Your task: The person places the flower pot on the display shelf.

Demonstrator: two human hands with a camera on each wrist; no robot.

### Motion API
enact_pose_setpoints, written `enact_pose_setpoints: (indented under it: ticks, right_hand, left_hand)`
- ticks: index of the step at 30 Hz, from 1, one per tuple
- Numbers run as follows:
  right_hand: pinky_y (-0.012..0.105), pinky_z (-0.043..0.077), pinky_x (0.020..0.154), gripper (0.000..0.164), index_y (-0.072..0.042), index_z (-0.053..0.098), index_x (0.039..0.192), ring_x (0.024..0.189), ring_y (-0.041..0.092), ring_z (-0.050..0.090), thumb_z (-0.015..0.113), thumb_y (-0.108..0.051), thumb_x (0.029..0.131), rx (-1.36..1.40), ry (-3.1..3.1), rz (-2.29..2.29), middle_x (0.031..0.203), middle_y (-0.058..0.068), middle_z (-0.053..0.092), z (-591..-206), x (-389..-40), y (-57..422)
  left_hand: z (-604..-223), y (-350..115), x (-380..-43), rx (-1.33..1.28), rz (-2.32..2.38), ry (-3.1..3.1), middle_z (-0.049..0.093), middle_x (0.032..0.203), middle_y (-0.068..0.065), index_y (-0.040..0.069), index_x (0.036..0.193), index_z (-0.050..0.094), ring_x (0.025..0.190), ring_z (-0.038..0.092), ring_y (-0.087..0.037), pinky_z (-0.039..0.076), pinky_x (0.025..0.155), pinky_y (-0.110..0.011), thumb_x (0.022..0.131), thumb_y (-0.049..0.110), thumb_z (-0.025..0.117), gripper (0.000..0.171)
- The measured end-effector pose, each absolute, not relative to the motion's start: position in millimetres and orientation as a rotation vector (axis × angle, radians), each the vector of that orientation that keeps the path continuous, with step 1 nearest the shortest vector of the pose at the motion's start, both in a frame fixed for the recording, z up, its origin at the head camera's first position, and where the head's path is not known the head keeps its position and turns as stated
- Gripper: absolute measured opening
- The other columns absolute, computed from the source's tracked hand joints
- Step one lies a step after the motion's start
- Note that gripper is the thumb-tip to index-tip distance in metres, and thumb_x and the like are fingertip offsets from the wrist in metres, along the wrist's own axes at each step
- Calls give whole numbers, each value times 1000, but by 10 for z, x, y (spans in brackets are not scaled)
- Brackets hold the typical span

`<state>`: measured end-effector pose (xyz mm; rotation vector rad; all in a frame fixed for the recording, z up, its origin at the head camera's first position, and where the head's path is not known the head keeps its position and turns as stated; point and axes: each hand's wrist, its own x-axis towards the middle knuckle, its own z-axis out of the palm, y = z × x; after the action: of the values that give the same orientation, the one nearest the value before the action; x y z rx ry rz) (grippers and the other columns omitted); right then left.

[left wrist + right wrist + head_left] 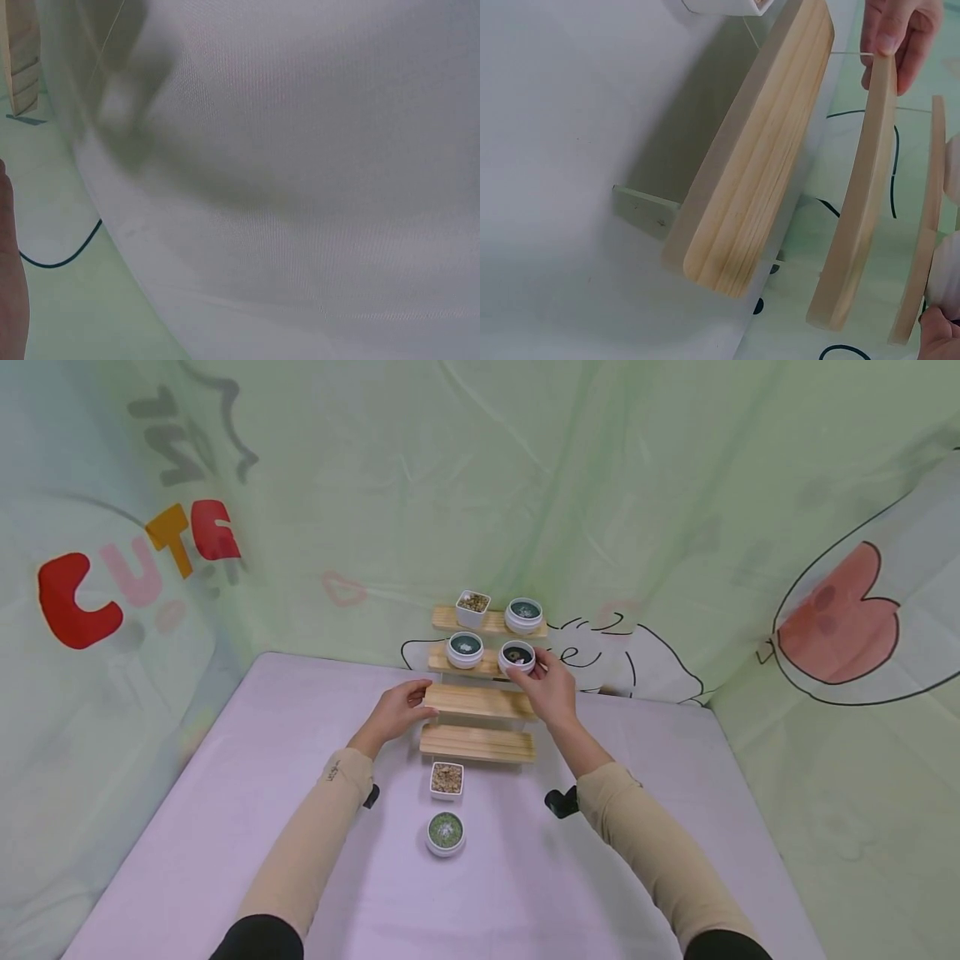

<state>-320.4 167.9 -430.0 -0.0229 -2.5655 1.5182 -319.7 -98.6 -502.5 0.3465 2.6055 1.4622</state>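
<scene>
One dark-filled pot (517,654) in the right hand's (552,691) pinch, one plank (480,700) in the left hand's (396,713) grip

Both arms (311,835) stretched forward, hands (553,692) apart, fingers (415,687) bent

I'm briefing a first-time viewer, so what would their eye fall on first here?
Probably the stepped wooden stand in the middle, where the fingers of the right hand hold a dark-filled white pot at the right of the second tier from the top. The big red letter C on the left backdrop and the reddish heart on the right would likely draw notice too.
</scene>
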Motion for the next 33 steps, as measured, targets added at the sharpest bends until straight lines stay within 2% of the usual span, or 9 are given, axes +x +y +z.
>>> enact_pose_setpoints:
  ticks: [20, 28, 33]
  right_hand:
    - [30, 50, 101, 62, 4, 50, 137, 124, 26, 56, 76, -21, 87, 15, -2570, 1531, 136, 20, 56, -4287, -3269, 1683]
    - [30, 42, 109, 69, 4, 45, 142, 131, 28, 49, 76, -23, 87, 40, -2526, 1530, 142, 20, 50, -4289, -3197, 1744]
    - [36, 46, 106, 58, 4, 53, 133, 123, 31, 52, 76, -22, 87, 94, -2470, 1349, 131, 20, 55, -4294, -3054, 1800]
  left_hand:
    - [-5014, -983, -3196, 356, 1469, 2611, 51, 140, -23, -5, 142, 45, 126, 53, -32, 46, 107, -35, 87, 18, 77, 68]
    - [-5017, -977, -3198, 368, 1479, 2606, 52, 139, -23, -6, 142, 45, 126, 53, -32, 46, 107, -34, 87, 16, 76, 66]
    - [-4997, -982, -3186, 371, 1494, 2603, 52, 138, -24, -6, 141, 45, 126, 54, -32, 46, 107, -35, 87, 15, 76, 66]
